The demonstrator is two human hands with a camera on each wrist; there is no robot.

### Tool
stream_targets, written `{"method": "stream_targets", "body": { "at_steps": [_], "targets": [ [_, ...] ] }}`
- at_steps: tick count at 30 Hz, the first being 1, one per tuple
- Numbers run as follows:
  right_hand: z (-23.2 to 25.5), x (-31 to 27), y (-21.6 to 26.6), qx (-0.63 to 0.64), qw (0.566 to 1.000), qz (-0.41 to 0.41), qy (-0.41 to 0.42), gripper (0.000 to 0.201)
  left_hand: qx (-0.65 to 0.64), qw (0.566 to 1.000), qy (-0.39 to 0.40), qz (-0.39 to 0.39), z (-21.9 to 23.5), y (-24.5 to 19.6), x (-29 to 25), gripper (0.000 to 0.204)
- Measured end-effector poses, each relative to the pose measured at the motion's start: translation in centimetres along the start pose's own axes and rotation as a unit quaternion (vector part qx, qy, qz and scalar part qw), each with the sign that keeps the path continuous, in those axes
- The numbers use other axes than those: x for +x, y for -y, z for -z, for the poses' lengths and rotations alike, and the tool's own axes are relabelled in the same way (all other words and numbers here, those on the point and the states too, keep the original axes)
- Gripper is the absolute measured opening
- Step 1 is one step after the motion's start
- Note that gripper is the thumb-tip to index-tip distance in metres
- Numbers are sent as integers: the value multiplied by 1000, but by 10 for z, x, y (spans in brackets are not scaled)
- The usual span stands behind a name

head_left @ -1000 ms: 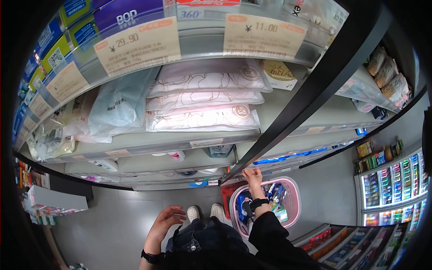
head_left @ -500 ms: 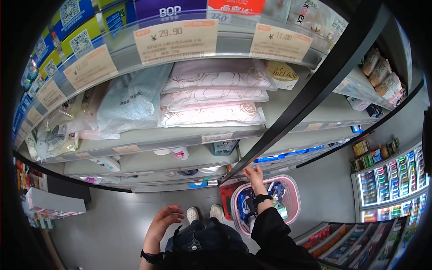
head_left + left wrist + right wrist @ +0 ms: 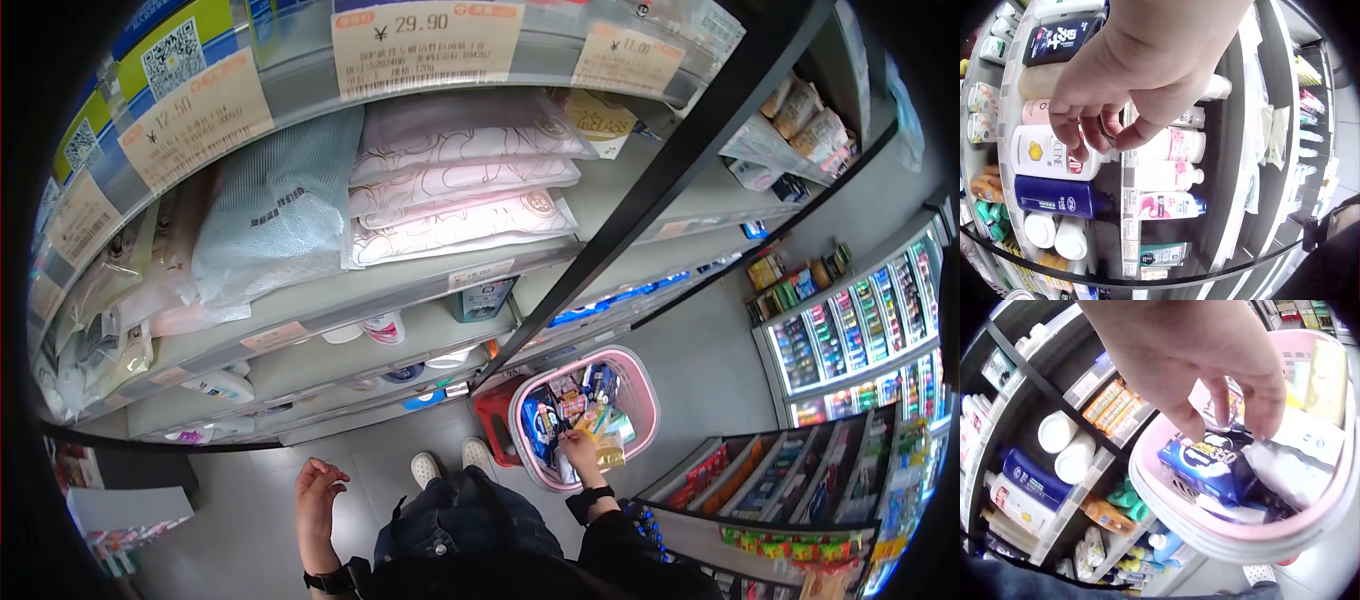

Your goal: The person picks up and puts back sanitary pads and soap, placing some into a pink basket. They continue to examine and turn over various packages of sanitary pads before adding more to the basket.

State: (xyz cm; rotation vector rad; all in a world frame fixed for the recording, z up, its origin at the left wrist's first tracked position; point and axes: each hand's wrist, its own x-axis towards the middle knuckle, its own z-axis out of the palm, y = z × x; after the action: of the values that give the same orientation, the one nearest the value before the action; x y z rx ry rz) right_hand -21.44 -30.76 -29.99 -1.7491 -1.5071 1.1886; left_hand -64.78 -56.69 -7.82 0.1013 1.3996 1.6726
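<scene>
In the head view my right hand (image 3: 580,452) is over the contents of a pink basket (image 3: 651,400). The right wrist view shows that hand (image 3: 1200,353) with spread, slightly bent fingers pointing down among packages, by a blue package (image 3: 1200,472) and a silvery-white one (image 3: 1291,470). Whether its fingertips touch them is unclear. Off to the left, my left hand (image 3: 318,498) hangs beside my legs, fingers loosely bent and holding nothing. From the left wrist, that hand (image 3: 1141,78) appears in front of shelved bottles, including a white one (image 3: 1054,152).
Shelves hold stacked pink packs (image 3: 460,225) and a pale blue bag (image 3: 275,215) in front of me. A black post (image 3: 660,185) crosses the shelf front. Beside the pink basket is a red basket (image 3: 492,422). Lit drink shelves (image 3: 850,330) stand at the right.
My right hand has moved from the basket's shelf-side edge down over its contents. My left hand has shifted left and a little lower. The head view has tilted and shifted.
</scene>
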Motion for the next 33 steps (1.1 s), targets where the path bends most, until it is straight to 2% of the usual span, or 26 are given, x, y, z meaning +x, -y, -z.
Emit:
{"method": "stream_targets", "body": {
  "at_steps": [1,2,3,5,7,9,10,15,17,21,23,25,28,31,33],
  "targets": [
    [1,-13,-4,-152,988,22,14,32,15,1000,5,2,-1,-1,2,11],
    [2,-23,-8,-301,952,41,29,39,29,1000,9,5,-2,-1,4,12],
    [1,-31,-11,-302,952,34,22,39,31,999,18,10,-2,1,8,12],
    [-5,-44,-7,-304,951,34,32,50,19,995,88,34,-4,7,15,12],
    [-12,-51,-1,-292,955,-6,41,52,27,992,111,47,-9,13,20,11],
    [-14,-60,6,-349,937,27,19,50,36,985,155,63,-14,19,22,11],
    [-11,-61,9,-352,935,14,39,52,44,983,164,73,-17,19,22,10],
    [-4,-59,11,-398,917,-24,14,65,58,979,178,79,-21,20,14,10],
    [-1,-61,20,-469,880,-69,-7,69,65,980,174,73,-19,20,10,10],
    [3,-52,10,-454,888,-72,26,77,66,985,144,67,-15,26,1,10],
    [0,-48,5,-486,870,-74,41,82,69,986,136,65,-21,28,-3,11],
    [3,-45,3,-502,863,-51,24,75,82,986,128,64,-31,34,-7,11],
    [20,-42,14,-435,899,-26,47,59,91,988,119,48,-56,47,-13,11],
    [46,-41,15,-337,940,20,40,61,97,987,121,31,-97,61,-26,10],
    [80,-46,43,-299,952,20,61,59,93,987,132,22,-125,81,-34,10]
  ]
}}
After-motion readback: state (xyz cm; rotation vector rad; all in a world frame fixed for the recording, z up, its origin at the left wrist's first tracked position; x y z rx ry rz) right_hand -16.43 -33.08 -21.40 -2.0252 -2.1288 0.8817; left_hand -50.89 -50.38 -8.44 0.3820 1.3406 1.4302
